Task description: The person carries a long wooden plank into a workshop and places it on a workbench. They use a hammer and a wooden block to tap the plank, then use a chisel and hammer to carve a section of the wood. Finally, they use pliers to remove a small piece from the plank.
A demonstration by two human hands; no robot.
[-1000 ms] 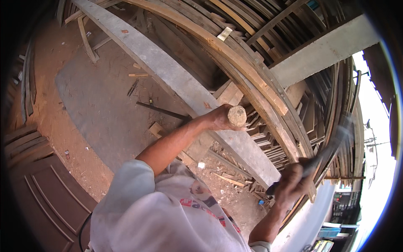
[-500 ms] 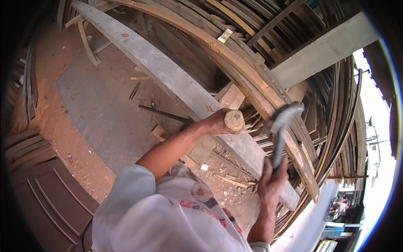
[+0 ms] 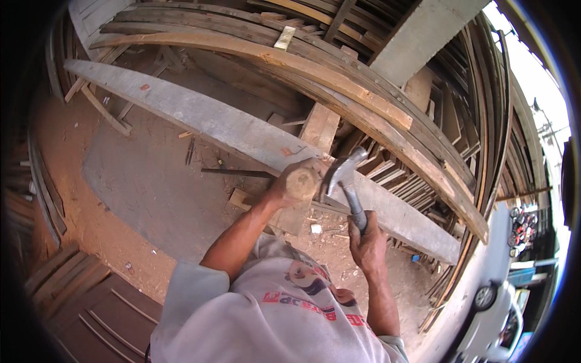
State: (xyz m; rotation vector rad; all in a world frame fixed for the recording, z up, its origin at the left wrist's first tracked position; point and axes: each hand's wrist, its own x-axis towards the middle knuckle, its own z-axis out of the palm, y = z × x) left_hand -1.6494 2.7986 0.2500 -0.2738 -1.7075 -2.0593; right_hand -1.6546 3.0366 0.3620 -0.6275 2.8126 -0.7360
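Note:
My left hand (image 3: 295,181) is wrapped around a round wooden-handled tool (image 3: 302,181), whose cut end faces the camera; it is held upright against the long grey plank (image 3: 206,121). In my right hand (image 3: 367,242) is a claw hammer (image 3: 342,176), gripped by its dark handle. Its steel head sits right beside the wooden end, touching or almost touching it. What lies beneath the wooden tool is hidden by my left hand.
Curved wooden planks (image 3: 339,78) are stacked behind the grey plank. A short wooden block (image 3: 319,126) stands under them. Scraps and a thin dark rod (image 3: 236,172) lie on the sawdust floor (image 3: 145,193). Dark carved panels (image 3: 78,302) sit at lower left. A white car (image 3: 490,314) is parked at lower right.
My right hand has swung the hammer from far out on the right, up and in, and its head now meets the wooden end. The left hand stayed put.

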